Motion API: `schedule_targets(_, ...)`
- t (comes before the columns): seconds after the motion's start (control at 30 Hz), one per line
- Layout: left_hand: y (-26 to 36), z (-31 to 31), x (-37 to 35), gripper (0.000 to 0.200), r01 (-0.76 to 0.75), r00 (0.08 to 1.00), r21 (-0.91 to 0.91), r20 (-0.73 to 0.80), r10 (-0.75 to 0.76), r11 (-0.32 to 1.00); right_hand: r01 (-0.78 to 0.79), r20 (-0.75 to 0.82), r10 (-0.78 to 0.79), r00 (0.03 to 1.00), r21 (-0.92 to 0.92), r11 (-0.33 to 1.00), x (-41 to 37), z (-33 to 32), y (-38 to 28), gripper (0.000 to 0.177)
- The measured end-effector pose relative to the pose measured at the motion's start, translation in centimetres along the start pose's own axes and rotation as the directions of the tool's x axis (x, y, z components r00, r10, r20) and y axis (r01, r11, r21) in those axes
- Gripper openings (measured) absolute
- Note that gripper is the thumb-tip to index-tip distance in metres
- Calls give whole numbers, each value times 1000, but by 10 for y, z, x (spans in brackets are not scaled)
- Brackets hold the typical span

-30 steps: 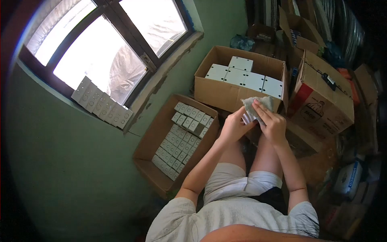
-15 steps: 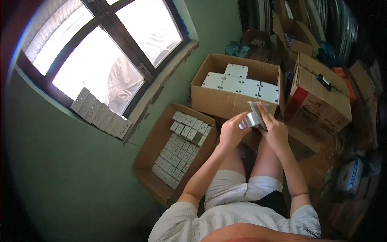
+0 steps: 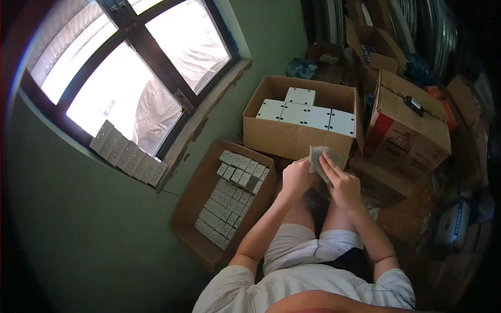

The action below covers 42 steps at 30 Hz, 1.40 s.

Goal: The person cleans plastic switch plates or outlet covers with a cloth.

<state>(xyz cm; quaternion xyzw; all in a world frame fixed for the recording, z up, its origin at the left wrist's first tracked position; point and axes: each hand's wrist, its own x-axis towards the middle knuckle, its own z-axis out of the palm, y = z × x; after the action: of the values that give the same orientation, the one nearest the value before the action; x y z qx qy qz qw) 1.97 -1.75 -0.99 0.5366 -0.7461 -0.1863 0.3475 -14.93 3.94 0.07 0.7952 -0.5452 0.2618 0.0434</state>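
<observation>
A grey cloth (image 3: 318, 155) is spread under the fingers of my right hand (image 3: 343, 183), which presses it with fingers held together. My left hand (image 3: 296, 178) is closed right beside the cloth, level with it above my knees. The small white box seen in its fingers a moment ago is now hidden behind the cloth and hand. Left of my legs stands an open carton (image 3: 183, 215) with rows of small white boxes (image 3: 223, 206), each marked with a circle. Beyond my hands another open carton (image 3: 292, 136) holds larger white boxes (image 3: 305, 113).
Several white boxes (image 3: 125, 152) lean in a row on the window sill (image 3: 201, 117) at left. A closed carton (image 3: 409, 122) with a small black object (image 3: 414, 106) on top stands at right. More cartons and a blue-white pack (image 3: 453, 225) crowd the right side.
The view has shifted slightly. The white box between my hands has gone out of sight, and the cloth now shows more fully beneath my right fingers. Both hands have moved a little lower and left.
</observation>
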Motion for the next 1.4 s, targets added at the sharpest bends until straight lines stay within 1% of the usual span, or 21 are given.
schedule_targets(0.07, 7, -2, 6, 56, 21, 917, 219, 384, -106, 976, -109, 18, 108, 994, 23, 994, 1, 9, 14, 76)
schedule_targets(0.1, 8, 1, 3, 56, 20, 922, 209, 374, -99, 978, -233, 27, 232, 972, 51, 971, 2, 11, 21, 74)
schedule_targets(0.17, 11, 4, -2, 55, -44, 992, -23, 116, 46, 999, -289, -42, 299, 953, 166, 943, 8, 0, 28, 71)
schedule_targets(0.23, 10, 8, 2, 57, -48, 988, -47, 144, 54, 998, -152, -148, 202, 968, 293, 944, 5, -5, 35, 67)
schedule_targets(0.3, 2, 20, 4, 60, -217, 975, -143, 10, 220, 966, -160, -154, 219, 964, 325, 932, 2, -9, 35, 62)
schedule_targets(0.37, 7, 21, 6, 69, -191, 971, -215, 98, 216, 958, -198, -171, 245, 954, 255, 946, 2, -10, 36, 55)
schedule_targets(0.43, 17, 26, 3, 71, -73, 994, -571, -108, 13, 818, -198, -231, 260, 938, 262, 945, 7, -7, 36, 52)
schedule_targets(0.57, 3, 44, -8, 61, -1, 990, -610, -114, -86, 793, -236, -410, 337, 847, 276, 932, 17, 6, 33, 53)
schedule_targets(0.6, -1, 48, -12, 57, 107, 994, -792, 77, -75, 601, -248, -400, 371, 838, 327, 912, 20, 7, 26, 51)
schedule_targets(0.63, 12, 41, -12, 57, 107, 994, -792, 78, -74, 601, -260, -387, 405, 828, 375, 890, 22, 7, 18, 49)
schedule_targets(0.67, 25, 34, -12, 58, 200, 977, -884, 146, -157, 422, -258, -315, 411, 855, 430, 865, 21, 3, 6, 50)
schedule_targets(0.7, 31, 31, -12, 59, 278, 947, -935, 229, -223, 219, -259, -290, 358, 887, 330, 908, 14, 9, 0, 53)
schedule_targets(0.83, 23, 27, -6, 57, 385, 894, -918, 345, -286, 93, -67, -222, 140, 965, 306, 950, 1, 13, -8, 58)
schedule_targets(0.9, 8, 27, -1, 52, 368, 905, -919, 318, -283, 141, 12, -245, 48, 968, 235, 972, -2, 12, -2, 61)
schedule_targets(0.97, 1, 26, 3, 48, 350, 915, -917, 291, -279, 193, 100, 12, -101, 995, 57, 993, -5, 3, 3, 57)
schedule_targets(1.03, -8, 19, 2, 41, 280, 937, -940, 225, -267, 193, 178, -8, -178, 984, 64, 982, -5, 2, 17, 57)
schedule_targets(1.07, -8, 13, 1, 40, 377, 898, -906, 307, -314, 193, 252, -34, -250, 968, 60, 966, -3, 5, 22, 56)
schedule_targets(1.2, 8, -4, 1, 42, 510, 823, -846, 428, -373, 156, 30, -205, -16, 979, 65, 997, 6, 19, 33, 54)
schedule_targets(1.23, 7, 8, 3, 42, 512, 827, -846, 439, -352, 147, -32, 28, 35, 999, -88, 996, -4, 25, 23, 52)
schedule_targets(1.3, -7, 26, 4, 38, 411, 857, -911, 390, -337, -8, 169, -10, -170, 985, -47, 984, 2, -6, -6, 50)
schedule_targets(1.4, -13, 19, 5, 39, 470, 856, -879, 432, -284, 78, 167, 27, -166, 986, -47, 985, -4, 9, 12, 50)
